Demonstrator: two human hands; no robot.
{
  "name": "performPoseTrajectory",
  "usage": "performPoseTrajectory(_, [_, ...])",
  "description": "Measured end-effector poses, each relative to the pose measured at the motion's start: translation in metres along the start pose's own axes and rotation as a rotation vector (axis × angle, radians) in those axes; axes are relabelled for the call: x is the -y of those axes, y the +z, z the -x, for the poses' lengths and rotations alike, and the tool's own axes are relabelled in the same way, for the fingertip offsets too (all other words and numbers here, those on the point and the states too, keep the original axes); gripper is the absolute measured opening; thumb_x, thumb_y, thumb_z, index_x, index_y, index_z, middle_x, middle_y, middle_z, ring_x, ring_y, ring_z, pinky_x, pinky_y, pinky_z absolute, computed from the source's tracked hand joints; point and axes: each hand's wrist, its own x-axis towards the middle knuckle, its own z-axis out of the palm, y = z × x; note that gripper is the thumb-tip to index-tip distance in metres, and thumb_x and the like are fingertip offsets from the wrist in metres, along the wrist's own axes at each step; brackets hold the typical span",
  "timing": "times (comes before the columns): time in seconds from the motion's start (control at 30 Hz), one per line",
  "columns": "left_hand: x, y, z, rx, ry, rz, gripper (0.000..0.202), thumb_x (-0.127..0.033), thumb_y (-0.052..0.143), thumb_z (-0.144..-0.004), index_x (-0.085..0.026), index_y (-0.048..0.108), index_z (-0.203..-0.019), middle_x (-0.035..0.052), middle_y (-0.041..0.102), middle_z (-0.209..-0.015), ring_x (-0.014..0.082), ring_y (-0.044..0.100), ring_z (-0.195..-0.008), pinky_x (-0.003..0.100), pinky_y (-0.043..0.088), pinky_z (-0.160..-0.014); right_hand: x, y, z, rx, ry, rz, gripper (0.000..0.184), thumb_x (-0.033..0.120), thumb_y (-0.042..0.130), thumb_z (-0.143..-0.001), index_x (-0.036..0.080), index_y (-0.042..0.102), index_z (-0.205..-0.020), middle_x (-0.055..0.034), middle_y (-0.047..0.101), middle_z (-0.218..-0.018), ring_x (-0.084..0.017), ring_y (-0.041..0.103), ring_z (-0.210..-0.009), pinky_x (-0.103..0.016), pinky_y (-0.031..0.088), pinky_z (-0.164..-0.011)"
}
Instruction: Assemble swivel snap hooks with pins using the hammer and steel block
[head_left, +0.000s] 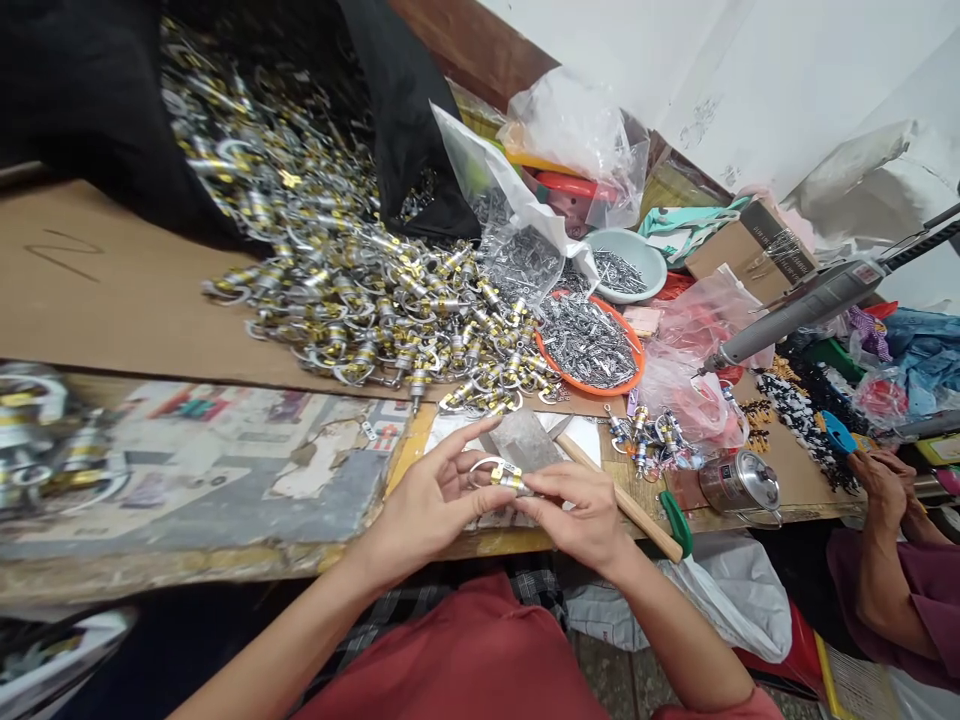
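Note:
Between my two hands is a small silver-and-yellow metal piece with a white curved loop (508,478). My left hand (427,500) pinches its left side, thumb in front and fingers behind. The fingers of my right hand (581,505) close on its right end. Just behind it, a worn grey metal block (527,440) lies on white paper. To the right of the block rests a hammer with a wooden handle (637,515), partly covered by my right hand. A large pile of similar silver-and-yellow pieces (375,300) spreads out beyond my hands, spilling from a black bag (420,120).
An orange basin (637,375) and a pale blue bowl (645,265) hold small metal parts. At right are a steel cup (739,485), a green-handled tool (675,525) and a hanging grey power screwdriver (795,315). A co-worker's hands (881,485) work at far right.

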Motion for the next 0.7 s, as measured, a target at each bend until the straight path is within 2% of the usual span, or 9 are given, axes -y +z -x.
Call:
performPoseTrajectory(0.1, [0.005, -0.002, -0.004, 0.018, -0.016, -0.026, 0.083, -0.034, 0.074, -0.057, -0.015, 0.037, -0.129, 0.0024, 0.06, -0.079, 0.0197, 0.06, -0.079, 0.032, 0.05, -0.073, -0.021, -0.017, -0.021, 0.125, 0.101, 0.082, 0.013, 0.027, 0.06, -0.08, 0.02, 0.071, -0.078, -0.0018, 0.07, -0.075, -0.014, 0.064, -0.069, -0.023, 0.052, -0.066])
performPoseTrajectory(0.13, [0.006, -0.003, -0.005, 0.036, -0.031, -0.039, 0.084, -0.035, 0.073, -0.058, -0.015, 0.035, -0.13, 0.0027, 0.059, -0.08, 0.0203, 0.06, -0.081, 0.033, 0.05, -0.073, -0.032, -0.025, -0.033, 0.127, 0.141, 0.178, 0.015, 0.026, 0.057, -0.083, 0.021, 0.07, -0.08, -0.0012, 0.07, -0.078, -0.014, 0.064, -0.074, -0.024, 0.051, -0.071])
performPoseTrajectory(0.2, [0.007, -0.003, -0.008, 0.082, -0.06, -0.057, 0.086, -0.034, 0.072, -0.058, -0.016, 0.031, -0.131, 0.0027, 0.057, -0.082, 0.0208, 0.06, -0.082, 0.034, 0.05, -0.073, -0.058, -0.039, -0.059, 0.041, 0.282, 0.516, 0.021, 0.019, 0.047, -0.087, 0.019, 0.067, -0.094, -0.0032, 0.068, -0.093, -0.014, 0.062, -0.086, -0.024, 0.048, -0.079])
performPoseTrajectory(0.23, [0.007, -0.003, -0.009, 0.105, -0.071, -0.057, 0.086, -0.033, 0.072, -0.059, -0.017, 0.03, -0.132, 0.0019, 0.056, -0.082, 0.0203, 0.06, -0.081, 0.033, 0.05, -0.072, -0.071, -0.044, -0.072, 0.061, 0.371, 0.697, 0.026, 0.017, 0.043, -0.089, 0.02, 0.065, -0.101, -0.0034, 0.066, -0.1, -0.013, 0.06, -0.092, -0.024, 0.046, -0.082])
performPoseTrajectory(0.3, [0.005, -0.002, -0.01, 0.141, -0.087, -0.038, 0.086, -0.032, 0.071, -0.059, -0.018, 0.029, -0.132, -0.0006, 0.054, -0.079, 0.0186, 0.059, -0.077, 0.032, 0.05, -0.071, -0.095, -0.049, -0.095, 0.083, 0.444, 0.796, 0.026, 0.012, 0.044, -0.086, 0.018, 0.065, -0.101, -0.007, 0.065, -0.101, -0.018, 0.058, -0.095, -0.028, 0.044, -0.082])
performPoseTrajectory(0.4, [0.002, -0.001, -0.011, 0.189, -0.113, 0.022, 0.087, -0.03, 0.071, -0.058, -0.018, 0.026, -0.132, -0.0031, 0.053, -0.074, 0.0174, 0.06, -0.072, 0.031, 0.05, -0.069, -0.118, -0.042, -0.114, 0.127, 0.495, 0.835, 0.022, 0.008, 0.051, -0.078, 0.016, 0.066, -0.091, -0.0102, 0.065, -0.094, -0.023, 0.058, -0.093, -0.032, 0.043, -0.08])
performPoseTrajectory(0.5, [0.003, -0.003, -0.014, 0.203, -0.15, 0.06, 0.09, -0.028, 0.072, -0.057, -0.018, 0.024, -0.133, -0.0035, 0.054, -0.074, 0.018, 0.063, -0.07, 0.03, 0.05, -0.066, -0.127, -0.036, -0.118, 0.129, 0.511, 0.826, 0.025, 0.005, 0.053, -0.073, 0.016, 0.065, -0.092, -0.0105, 0.063, -0.096, -0.024, 0.057, -0.095, -0.032, 0.042, -0.08])
performPoseTrajectory(0.7, [0.009, -0.009, -0.019, 0.185, -0.163, 0.119, 0.093, -0.023, 0.075, -0.054, -0.019, 0.025, -0.133, -0.004, 0.057, -0.075, 0.0168, 0.064, -0.071, 0.031, 0.05, -0.07, -0.123, -0.056, -0.111, 0.039, 0.512, 0.655, 0.025, 0.012, 0.045, -0.084, 0.015, 0.064, -0.099, -0.0111, 0.06, -0.105, -0.022, 0.055, -0.1, -0.035, 0.042, -0.086])
